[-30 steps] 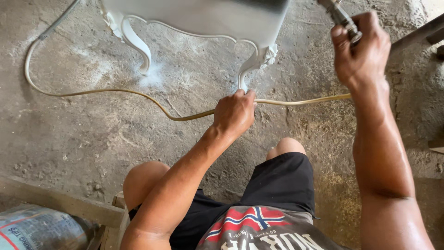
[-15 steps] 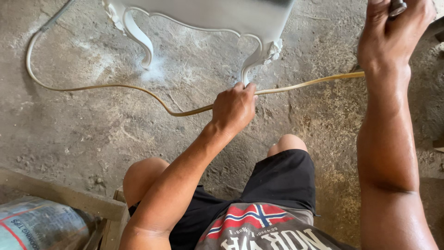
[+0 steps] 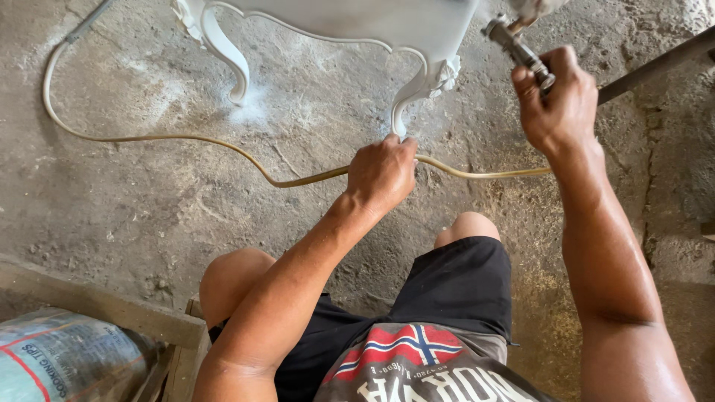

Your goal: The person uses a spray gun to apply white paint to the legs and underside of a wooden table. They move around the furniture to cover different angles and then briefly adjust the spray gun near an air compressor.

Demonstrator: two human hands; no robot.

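Note:
My left hand (image 3: pixel 381 173) is closed around a yellowish hose (image 3: pixel 164 138) that loops across the concrete floor. It grips the hose just below the curved foot of a white carved furniture piece (image 3: pixel 417 82). My right hand (image 3: pixel 560 100) holds a metal spray gun (image 3: pixel 518 48) raised at the upper right, close to the furniture's right corner. The gun's nozzle and cup are partly cut off by the top edge. White dust marks the floor under both furniture legs.
My bare knees and black shorts fill the lower middle. A plastic-wrapped sack (image 3: pixel 67 357) lies at the bottom left beside a wooden beam (image 3: pixel 97 305). A dark bar (image 3: pixel 655 67) slants in from the upper right.
My right hand has come down and to the left with the spray gun, which is back in view. The left hand has kept its grip on the hose near the furniture foot.

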